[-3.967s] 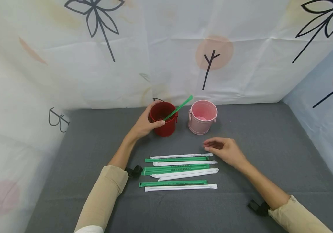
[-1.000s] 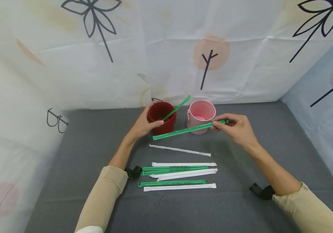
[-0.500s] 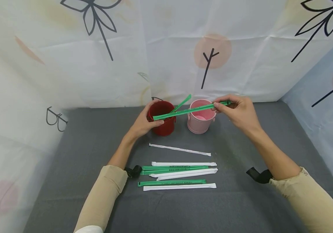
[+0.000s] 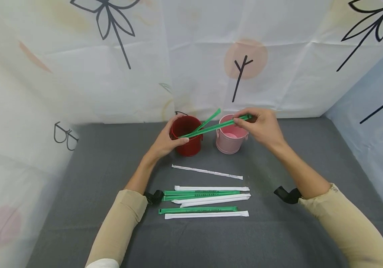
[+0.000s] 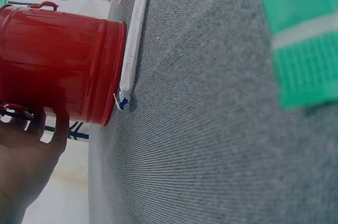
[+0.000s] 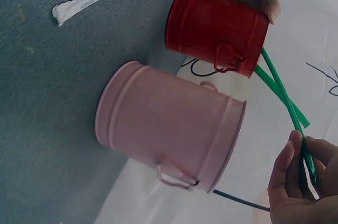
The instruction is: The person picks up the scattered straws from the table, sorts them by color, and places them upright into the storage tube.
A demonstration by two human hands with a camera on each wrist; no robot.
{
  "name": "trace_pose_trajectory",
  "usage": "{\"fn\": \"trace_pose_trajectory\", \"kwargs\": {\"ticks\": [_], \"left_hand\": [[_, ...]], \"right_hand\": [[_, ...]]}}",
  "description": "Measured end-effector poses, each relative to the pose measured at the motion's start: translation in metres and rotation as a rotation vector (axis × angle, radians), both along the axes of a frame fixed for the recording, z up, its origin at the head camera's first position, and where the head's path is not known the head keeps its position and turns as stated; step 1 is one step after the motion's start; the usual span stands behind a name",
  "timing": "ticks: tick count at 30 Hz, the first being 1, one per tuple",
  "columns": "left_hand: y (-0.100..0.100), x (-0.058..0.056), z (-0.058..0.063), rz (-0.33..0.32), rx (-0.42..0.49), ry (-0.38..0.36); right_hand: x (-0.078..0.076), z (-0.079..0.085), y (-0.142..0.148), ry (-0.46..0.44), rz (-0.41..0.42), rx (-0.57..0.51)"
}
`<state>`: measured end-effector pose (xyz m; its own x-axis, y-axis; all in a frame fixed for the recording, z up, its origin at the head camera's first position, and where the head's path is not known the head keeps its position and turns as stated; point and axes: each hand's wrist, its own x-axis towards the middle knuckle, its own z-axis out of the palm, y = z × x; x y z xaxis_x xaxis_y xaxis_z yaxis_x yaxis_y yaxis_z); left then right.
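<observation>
My left hand (image 4: 165, 143) grips the red bucket (image 4: 190, 149) from its left side, thumb near the front of the rim. One green wrapped straw (image 4: 214, 115) leans out of that bucket toward the right. My right hand (image 4: 261, 124) pinches another green wrapped straw (image 4: 216, 127) near its right end, above the pink bucket (image 4: 228, 145). That straw slants down to the left, its far end at the red bucket's mouth. In the right wrist view the held straw (image 6: 285, 100) crosses the leaning straw (image 6: 277, 91) just outside the red bucket (image 6: 222, 31).
A thin white wrapped straw (image 4: 208, 172) lies askew before the buckets. Nearer me, several white straws (image 4: 211, 188) and green straws (image 4: 198, 210) lie roughly parallel on the grey cloth (image 4: 111, 223). A patterned white curtain (image 4: 191, 56) hangs close behind the buckets.
My right hand has picked a green straw from the row, raised it, and moved left, bringing its far end to the red bucket. The thin white straw shifted askew. My left hand stays put.
</observation>
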<state>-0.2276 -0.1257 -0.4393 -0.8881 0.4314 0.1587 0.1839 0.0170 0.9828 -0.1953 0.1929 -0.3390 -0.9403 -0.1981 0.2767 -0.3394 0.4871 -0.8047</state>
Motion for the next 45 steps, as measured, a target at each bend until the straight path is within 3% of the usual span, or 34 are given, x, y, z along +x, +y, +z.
{"fn": "trace_pose_trajectory", "kwargs": {"ticks": [4,10,13,17,20,24,34,45], "left_hand": [[-0.002,-0.006,-0.01,-0.004,0.013,0.025],[-0.001,-0.005,-0.012,-0.007,0.022,0.036],[0.0,-0.003,-0.009,-0.003,0.013,0.024],[0.001,0.005,0.006,-0.008,0.009,0.008],[0.002,0.011,0.017,-0.01,-0.001,0.003],[0.003,0.013,0.022,-0.009,-0.015,0.008],[0.002,0.011,0.022,-0.012,-0.041,0.011],[0.001,0.011,0.024,-0.01,-0.05,0.01]], "right_hand": [[-0.003,0.001,-0.011,-0.047,0.048,-0.048],[-0.007,-0.002,-0.023,-0.162,0.11,-0.258],[-0.013,-0.011,-0.025,-0.186,0.145,-0.381],[-0.016,-0.017,-0.032,-0.207,0.164,-0.486],[-0.019,-0.022,-0.038,-0.208,0.156,-0.494],[-0.022,-0.027,-0.046,-0.188,0.116,-0.441],[-0.022,-0.029,-0.053,-0.179,0.041,-0.387],[-0.007,-0.026,-0.039,-0.203,0.007,-0.319]]}}
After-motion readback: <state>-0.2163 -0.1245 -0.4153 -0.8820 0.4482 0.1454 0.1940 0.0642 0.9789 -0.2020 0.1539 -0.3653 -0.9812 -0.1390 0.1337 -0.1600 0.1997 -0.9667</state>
